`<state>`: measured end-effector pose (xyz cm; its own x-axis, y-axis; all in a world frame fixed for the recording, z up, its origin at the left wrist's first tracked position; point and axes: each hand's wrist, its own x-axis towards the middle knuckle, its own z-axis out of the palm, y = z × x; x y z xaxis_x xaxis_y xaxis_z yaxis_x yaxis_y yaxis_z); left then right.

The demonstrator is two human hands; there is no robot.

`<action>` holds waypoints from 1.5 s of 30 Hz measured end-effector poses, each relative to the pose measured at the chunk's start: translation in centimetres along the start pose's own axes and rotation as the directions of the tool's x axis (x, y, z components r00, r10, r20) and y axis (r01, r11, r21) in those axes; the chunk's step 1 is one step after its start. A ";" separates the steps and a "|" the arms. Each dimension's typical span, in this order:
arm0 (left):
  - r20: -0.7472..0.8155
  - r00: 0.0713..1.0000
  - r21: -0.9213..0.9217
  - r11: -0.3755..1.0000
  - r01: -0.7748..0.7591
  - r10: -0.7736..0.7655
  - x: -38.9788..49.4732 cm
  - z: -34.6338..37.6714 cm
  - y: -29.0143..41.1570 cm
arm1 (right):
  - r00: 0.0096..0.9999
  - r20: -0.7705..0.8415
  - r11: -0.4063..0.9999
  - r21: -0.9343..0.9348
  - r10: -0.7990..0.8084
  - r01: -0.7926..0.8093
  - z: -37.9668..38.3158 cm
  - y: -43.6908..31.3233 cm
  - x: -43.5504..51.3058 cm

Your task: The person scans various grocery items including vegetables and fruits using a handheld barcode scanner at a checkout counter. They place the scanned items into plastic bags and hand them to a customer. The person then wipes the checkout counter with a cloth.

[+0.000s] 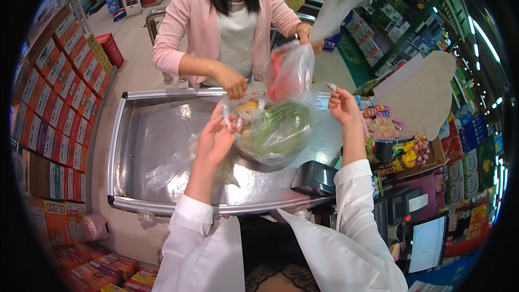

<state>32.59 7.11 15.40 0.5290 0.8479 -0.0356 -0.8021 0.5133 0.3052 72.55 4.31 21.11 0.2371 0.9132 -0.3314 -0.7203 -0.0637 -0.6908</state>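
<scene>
On the metal checkout counter (162, 125) rests a clear plastic bag (279, 134) holding leafy greens and something yellow. My left hand (217, 134) is at the bag's left rim, its fingers partly curled against the plastic. At the bag's upper right, my right hand (342, 105) pinches thin plastic between thumb and fingers. Across the counter a person in a pink cardigan (178, 36) has one hand over the bag's far rim. Their other hand holds a second clear bag (292, 73) with red contents, above the greens. Another clear bag (221, 170) lies behind my left wrist.
A black box-shaped device (314, 178) stands at the counter's right, near my right forearm. Beyond it are candy displays (381, 123) and a monitor (427, 243). Stacked orange cartons (61, 73) line the left side. A metal rail (152, 18) stands behind the other person.
</scene>
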 end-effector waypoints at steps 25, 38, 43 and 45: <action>-0.289 0.892 0.793 0.608 0.020 0.348 -7.2 -6.3 4.5 | 0.956 -0.043 0.914 -0.311 -0.289 0.263 4.3 4.0 -1.9; 0.308 0.943 0.711 0.629 -0.315 0.123 5.3 10.0 -0.6 | 0.955 0.006 0.935 -0.199 -0.297 0.292 3.7 3.4 -4.1; 0.287 0.956 0.925 -0.246 -0.291 -0.053 6.4 6.7 -6.7 | 0.958 0.036 0.938 -0.193 -0.285 0.287 4.0 2.7 -4.6; 0.457 0.883 0.605 -0.690 -0.397 -0.108 6.5 6.5 -8.3 | 0.947 -0.083 0.940 -0.176 -0.310 0.292 6.7 2.7 -5.8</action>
<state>44.46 7.48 18.83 0.6805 0.6323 0.3703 0.5109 -0.7717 0.3788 64.87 1.56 25.44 0.5020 0.8511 -0.1535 -0.4933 0.1360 -0.8592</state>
